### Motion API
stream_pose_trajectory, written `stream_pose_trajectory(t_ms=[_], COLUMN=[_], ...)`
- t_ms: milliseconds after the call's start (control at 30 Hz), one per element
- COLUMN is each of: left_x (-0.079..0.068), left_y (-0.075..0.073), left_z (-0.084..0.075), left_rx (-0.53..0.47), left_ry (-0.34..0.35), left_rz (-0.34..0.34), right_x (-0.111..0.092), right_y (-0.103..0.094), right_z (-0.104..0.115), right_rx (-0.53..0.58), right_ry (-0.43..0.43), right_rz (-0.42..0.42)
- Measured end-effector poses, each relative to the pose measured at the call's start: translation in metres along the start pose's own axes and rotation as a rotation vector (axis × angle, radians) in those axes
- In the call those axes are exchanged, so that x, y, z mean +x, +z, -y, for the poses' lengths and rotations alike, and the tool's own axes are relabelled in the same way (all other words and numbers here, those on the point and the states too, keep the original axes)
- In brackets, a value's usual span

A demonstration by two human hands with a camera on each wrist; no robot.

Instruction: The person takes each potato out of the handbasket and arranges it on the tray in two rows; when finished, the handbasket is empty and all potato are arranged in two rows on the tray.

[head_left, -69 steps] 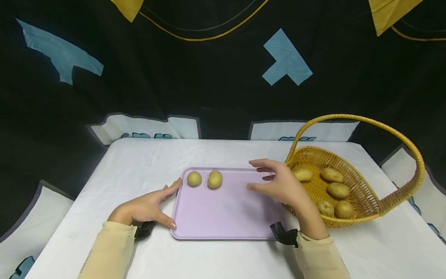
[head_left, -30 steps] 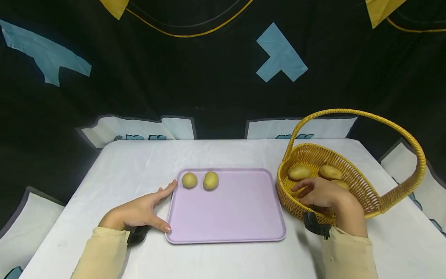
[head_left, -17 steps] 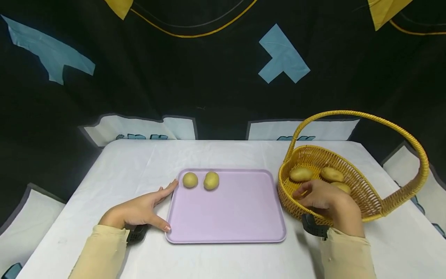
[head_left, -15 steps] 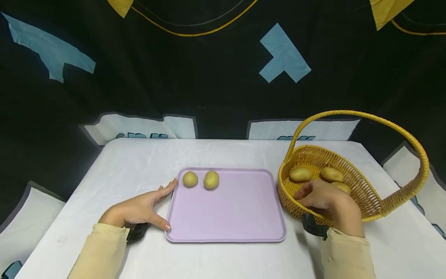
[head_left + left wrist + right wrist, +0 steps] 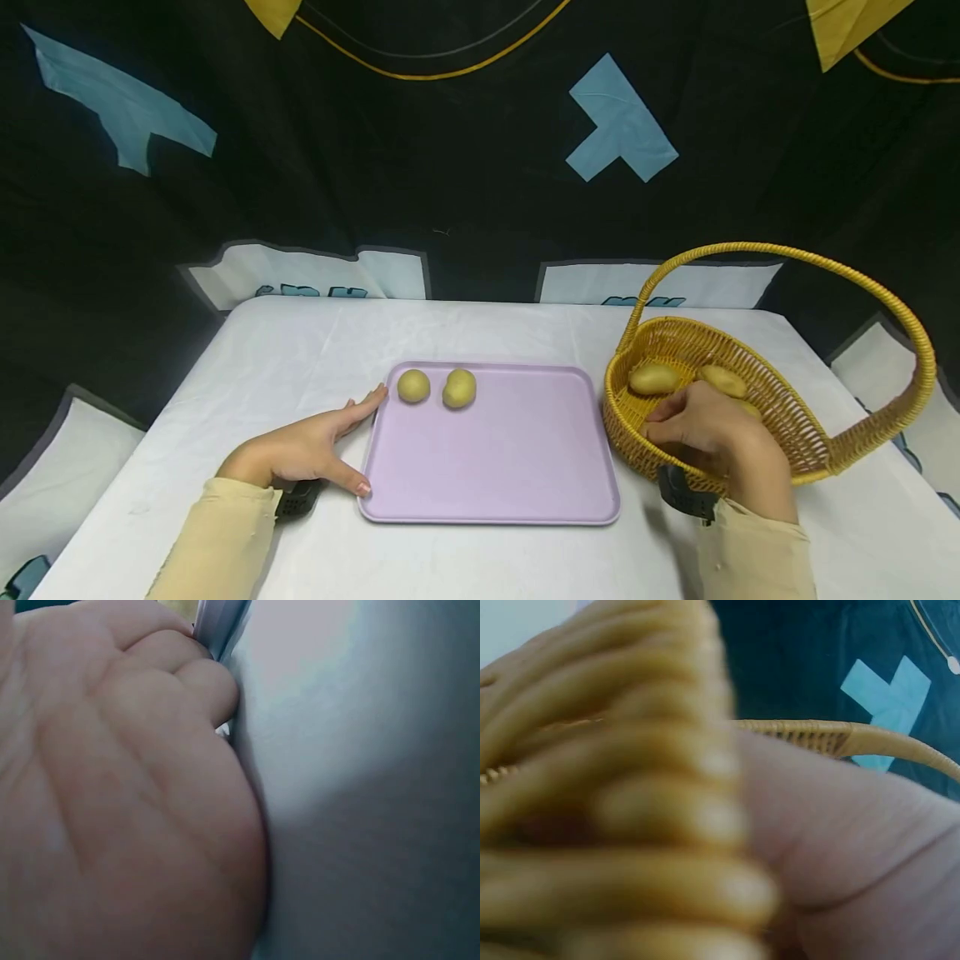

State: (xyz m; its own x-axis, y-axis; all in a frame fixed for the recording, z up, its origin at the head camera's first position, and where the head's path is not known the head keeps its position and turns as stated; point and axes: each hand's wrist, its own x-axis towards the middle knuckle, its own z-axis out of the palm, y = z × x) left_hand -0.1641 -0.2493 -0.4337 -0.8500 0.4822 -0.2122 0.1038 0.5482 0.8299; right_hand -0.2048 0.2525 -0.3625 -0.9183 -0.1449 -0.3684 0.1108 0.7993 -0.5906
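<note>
Two potatoes, a rounder left one [image 5: 413, 386] and a right one [image 5: 459, 388], lie near the far left corner of a lilac tray [image 5: 510, 450]. My left hand [image 5: 311, 446] rests against the tray's left edge, thumb and fingers spread; the left wrist view shows the palm close against a smooth pale surface. My right hand [image 5: 708, 429] reaches into a yellow wicker basket [image 5: 806, 421] with fingers bent downward over its near side. Beyond it sit a left potato [image 5: 655, 378] and a far potato [image 5: 722, 381]. Basket weave [image 5: 630, 802] hides the right fingertips and whatever lies beneath them.
The basket's tall arched handle [image 5: 847, 271] rises above and right of my right hand. A white cloth [image 5: 465, 558] covers the table, and a black curtain [image 5: 450, 183] hangs behind its far edge.
My right hand has moved right from over the tray into the basket, covering the nearer potatoes there. Over the last half second it has barely shifted. My left hand stays at the tray's edge.
</note>
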Motion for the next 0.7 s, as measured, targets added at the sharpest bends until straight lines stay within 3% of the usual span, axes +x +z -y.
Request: stream_pose_trajectory(t_ms=[100, 267, 500, 700], left_x=[-0.001, 0.001, 0.004, 0.0], left_y=[0.001, 0.002, 0.001, 0.0], left_z=[-0.001, -0.003, -0.003, -0.001], left_rx=[-0.004, 0.001, -0.002, -0.008], left_ry=[-0.019, -0.043, -0.051, -0.055], left_rz=[-0.003, -0.001, -0.002, -0.007], right_x=[-0.004, -0.013, -0.017, -0.014], right_y=[-0.004, -0.013, -0.013, -0.003], right_z=[0.003, 0.011, 0.027, 0.04], right_rx=[0.067, 0.073, 0.068, 0.14], right_ry=[0.042, 0.013, -0.131, -0.271], right_rz=[-0.056, -0.18, -0.367, -0.443])
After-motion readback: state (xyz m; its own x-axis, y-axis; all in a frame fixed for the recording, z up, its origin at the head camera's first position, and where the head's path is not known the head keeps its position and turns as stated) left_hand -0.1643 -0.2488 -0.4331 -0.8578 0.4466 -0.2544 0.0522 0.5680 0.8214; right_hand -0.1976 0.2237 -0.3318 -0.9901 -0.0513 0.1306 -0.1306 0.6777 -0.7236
